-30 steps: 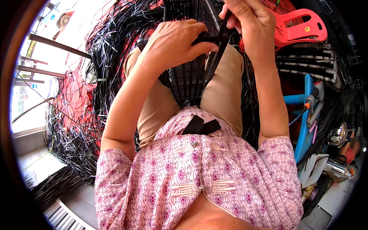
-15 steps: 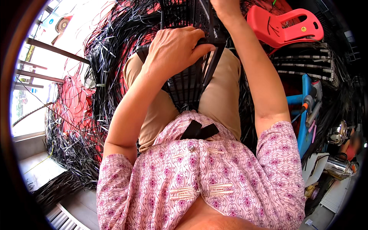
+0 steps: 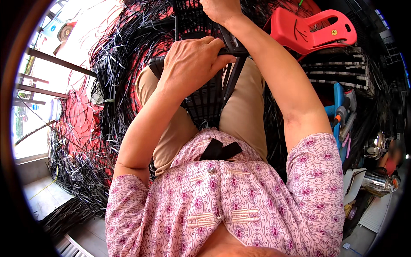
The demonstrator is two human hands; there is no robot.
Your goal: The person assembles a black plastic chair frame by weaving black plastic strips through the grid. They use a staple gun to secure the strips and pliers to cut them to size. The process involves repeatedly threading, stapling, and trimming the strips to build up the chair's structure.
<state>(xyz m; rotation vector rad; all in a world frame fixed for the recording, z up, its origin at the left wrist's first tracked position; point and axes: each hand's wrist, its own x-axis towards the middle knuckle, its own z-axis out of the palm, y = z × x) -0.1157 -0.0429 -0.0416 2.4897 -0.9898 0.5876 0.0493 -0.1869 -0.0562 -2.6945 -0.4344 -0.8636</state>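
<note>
Between my knees stands a black woven basket of open plastic lattice, with a thick rim near my hands. My left hand lies over the near rim, fingers wrapped over it and thumb along its right side. Past that rim, at the upper edge of the view, my right hand is over the far part of the basket. Its fingers are bent and partly cut off, so what they hold, if anything, does not show. My right forearm passes over the basket's right corner.
Black plastic strips lie heaped around my legs over red sheeting. At right are a red plastic child's seat, a black-and-white woven basket and blue-handled tools. Metal bars stand at left.
My right hand has moved left and slightly down toward my left hand. The left hand keeps its grip on the rim, and the view has shifted slightly.
</note>
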